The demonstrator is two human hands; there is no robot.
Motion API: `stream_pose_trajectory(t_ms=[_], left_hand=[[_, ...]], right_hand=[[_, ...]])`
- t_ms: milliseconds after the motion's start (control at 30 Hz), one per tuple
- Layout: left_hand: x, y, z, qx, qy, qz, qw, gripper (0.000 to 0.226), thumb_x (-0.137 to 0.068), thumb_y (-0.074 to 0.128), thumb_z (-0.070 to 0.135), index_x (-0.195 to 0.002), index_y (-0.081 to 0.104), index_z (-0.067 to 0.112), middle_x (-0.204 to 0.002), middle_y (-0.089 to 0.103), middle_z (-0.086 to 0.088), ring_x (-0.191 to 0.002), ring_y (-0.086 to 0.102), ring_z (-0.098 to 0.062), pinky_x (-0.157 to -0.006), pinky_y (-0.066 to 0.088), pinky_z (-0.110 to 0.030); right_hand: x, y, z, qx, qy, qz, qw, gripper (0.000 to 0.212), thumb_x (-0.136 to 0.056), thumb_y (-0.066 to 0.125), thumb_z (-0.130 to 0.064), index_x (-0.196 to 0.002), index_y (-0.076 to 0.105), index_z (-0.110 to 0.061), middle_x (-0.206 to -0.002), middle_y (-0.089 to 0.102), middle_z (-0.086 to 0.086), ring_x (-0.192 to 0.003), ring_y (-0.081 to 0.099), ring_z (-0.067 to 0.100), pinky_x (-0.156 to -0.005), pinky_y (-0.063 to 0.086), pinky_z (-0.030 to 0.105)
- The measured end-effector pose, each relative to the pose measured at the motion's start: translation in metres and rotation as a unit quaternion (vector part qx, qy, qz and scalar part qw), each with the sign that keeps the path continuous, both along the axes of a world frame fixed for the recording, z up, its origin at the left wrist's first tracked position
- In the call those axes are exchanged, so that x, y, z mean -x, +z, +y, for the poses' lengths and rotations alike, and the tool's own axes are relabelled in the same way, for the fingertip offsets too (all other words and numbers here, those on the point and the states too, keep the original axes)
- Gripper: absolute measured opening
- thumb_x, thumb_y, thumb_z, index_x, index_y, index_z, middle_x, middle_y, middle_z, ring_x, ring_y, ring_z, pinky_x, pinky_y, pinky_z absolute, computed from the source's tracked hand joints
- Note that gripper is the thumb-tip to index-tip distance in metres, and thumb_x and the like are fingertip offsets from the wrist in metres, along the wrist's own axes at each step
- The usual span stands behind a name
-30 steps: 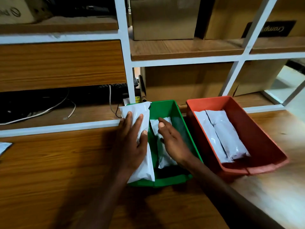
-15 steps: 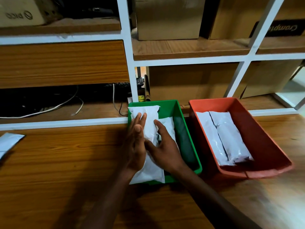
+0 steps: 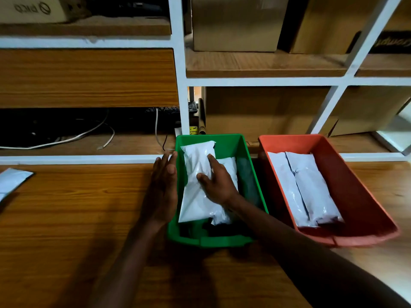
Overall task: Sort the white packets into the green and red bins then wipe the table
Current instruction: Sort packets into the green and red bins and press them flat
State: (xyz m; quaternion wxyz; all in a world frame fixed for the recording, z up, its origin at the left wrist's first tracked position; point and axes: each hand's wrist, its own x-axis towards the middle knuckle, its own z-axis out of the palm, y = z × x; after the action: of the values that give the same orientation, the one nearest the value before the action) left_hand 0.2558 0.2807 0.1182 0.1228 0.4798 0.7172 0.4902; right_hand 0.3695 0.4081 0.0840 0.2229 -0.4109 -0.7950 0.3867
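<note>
right hand: inside the green bin, fingers spread and laid flat on the top packet, pressing it down. No pinch, no curl round it.
left hand: outside the bin, fingers straight and held together, edge-on against the bin's left wall. Holds nothing.
green bin: on the counter, left of the red bin; the two stand just beside each other, a dark gap between them.
top packet: white, lies lengthwise in the left part of the green bin, far end tilted up toward the back wall.
second packet: white, partly under the top packet and the right hand, same bin, to its right. Only its far end and near corner show.
green bin, right side: bare dark floor strip along the right wall.
red bin: holds two white packets side by side, lengthwise, touching along their long edges.
stray packet: white, on the counter at the far left edge, well apart from both bins, cut off by the frame.
behind the counter: white-framed shelf unit with cardboard boxes; white cable and a dark keyboard in the lower left bay.
</note>
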Motion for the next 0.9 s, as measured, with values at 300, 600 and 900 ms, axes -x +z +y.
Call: stream_pose_trajectory(t_ms=[300, 600, 900], left_hand=[[0.012, -0.008, -0.005, 0.043, 0.004, -0.01, 0.999, 0.086, -0.08, -0.007, 0.086, -0.15, 0.019, 0.044, -0.156, 0.008, 0.025, -0.147, -0.002, 0.003, -0.125, 0.002, -0.037], [0.017, -0.006, -0.001, 0.032, 0.001, -0.019, 0.999, 0.093, -0.08, -0.005, 0.086, -0.154, 0.024, 0.037, -0.151, 0.014, 0.027, -0.145, 0.002, 0.005, -0.126, 0.004, -0.038], [0.017, -0.008, -0.007, 0.02, 0.001, -0.015, 1.0, 0.094, -0.082, -0.003, 0.085, -0.155, 0.027, 0.032, -0.161, 0.019, 0.016, -0.151, 0.007, -0.005, -0.125, 0.011, -0.047]], right_hand=[[0.024, -0.037, 0.003, -0.118, -0.003, -0.308, 0.944, 0.066, -0.101, 0.04, -0.051, -0.154, 0.021, -0.015, -0.15, 0.032, 0.023, -0.132, 0.038, 0.04, -0.103, 0.034, 0.048], [0.017, -0.05, 0.007, -0.2, 0.132, -0.408, 0.881, 0.079, -0.1, 0.013, -0.065, -0.161, -0.002, -0.017, -0.167, -0.015, 0.013, -0.155, -0.012, 0.031, -0.122, -0.004, 0.057], [0.023, -0.061, 0.009, -0.155, 0.14, -0.393, 0.895, 0.08, -0.099, 0.009, -0.067, -0.16, -0.004, -0.017, -0.168, -0.013, 0.013, -0.155, -0.009, 0.029, -0.122, -0.005, 0.056]])
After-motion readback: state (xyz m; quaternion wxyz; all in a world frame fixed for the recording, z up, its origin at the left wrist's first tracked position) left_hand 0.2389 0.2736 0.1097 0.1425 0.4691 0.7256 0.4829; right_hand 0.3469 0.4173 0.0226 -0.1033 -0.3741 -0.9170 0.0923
